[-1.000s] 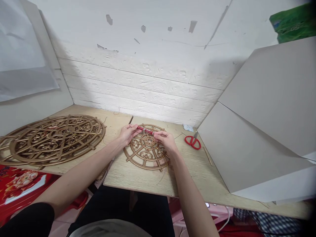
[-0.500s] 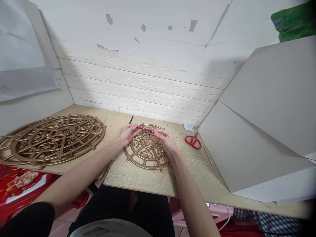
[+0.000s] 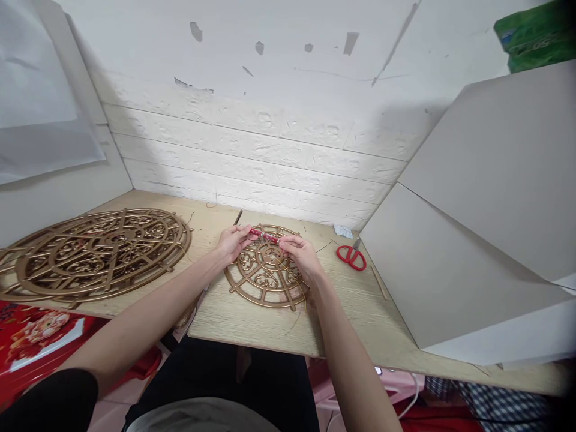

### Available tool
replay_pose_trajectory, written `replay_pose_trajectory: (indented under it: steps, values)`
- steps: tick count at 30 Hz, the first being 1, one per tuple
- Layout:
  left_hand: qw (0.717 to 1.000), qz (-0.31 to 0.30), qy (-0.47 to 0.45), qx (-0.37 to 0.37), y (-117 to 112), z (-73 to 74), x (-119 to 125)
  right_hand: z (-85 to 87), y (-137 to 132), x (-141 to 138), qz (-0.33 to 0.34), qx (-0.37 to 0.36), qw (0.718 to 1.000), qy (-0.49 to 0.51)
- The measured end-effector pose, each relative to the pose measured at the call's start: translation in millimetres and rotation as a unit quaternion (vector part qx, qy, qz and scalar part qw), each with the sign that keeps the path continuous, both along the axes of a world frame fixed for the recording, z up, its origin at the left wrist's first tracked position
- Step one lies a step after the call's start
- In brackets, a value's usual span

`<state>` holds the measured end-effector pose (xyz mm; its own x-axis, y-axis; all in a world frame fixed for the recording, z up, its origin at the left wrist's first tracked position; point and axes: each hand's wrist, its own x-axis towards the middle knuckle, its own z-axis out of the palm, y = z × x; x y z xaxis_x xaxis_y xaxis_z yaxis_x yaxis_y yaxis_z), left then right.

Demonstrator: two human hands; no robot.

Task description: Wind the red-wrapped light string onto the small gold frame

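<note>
left hand (image 3: 231,243) — fingers pinched | right hand (image 3: 302,255) — fingers pinched | forearms converging

Small round lattice (image 3: 266,276): gold, openwork with scroll motifs and spokes. Red stick (image 3: 265,235) with light speckled print is seen over its far rim. Large lattice stack (image 3: 96,249): same gold, denser scrollwork. Desk (image 3: 252,324): pale wood grain. Scissors (image 3: 351,256): red handles. Wall (image 3: 288,150): white brick-embossed pattern, grey chipped patches. Boards (image 3: 472,240): plain grey. Package (image 3: 535,37), top right: green.
</note>
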<state>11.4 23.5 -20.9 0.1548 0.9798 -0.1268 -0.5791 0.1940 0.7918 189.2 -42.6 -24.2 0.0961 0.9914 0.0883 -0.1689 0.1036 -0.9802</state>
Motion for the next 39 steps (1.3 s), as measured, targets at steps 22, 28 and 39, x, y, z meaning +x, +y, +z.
replay_pose_trajectory:
  steps: [22,28,39]
  values:
    - [1.0,-0.001,0.016,-0.008,0.6,1.1,0.5,5.1,-4.0,1.0,0.0,-0.022,0.999,-0.044]
    - [1.0,-0.001,-0.009,-0.02,2.4,0.1,-0.2,3.4,-1.9,2.1,-0.004,-0.003,0.999,-0.034]
    - [1.0,-0.001,-0.021,-0.024,5.3,-2.0,-0.7,6.0,-3.3,-1.0,0.016,0.026,0.998,0.046]
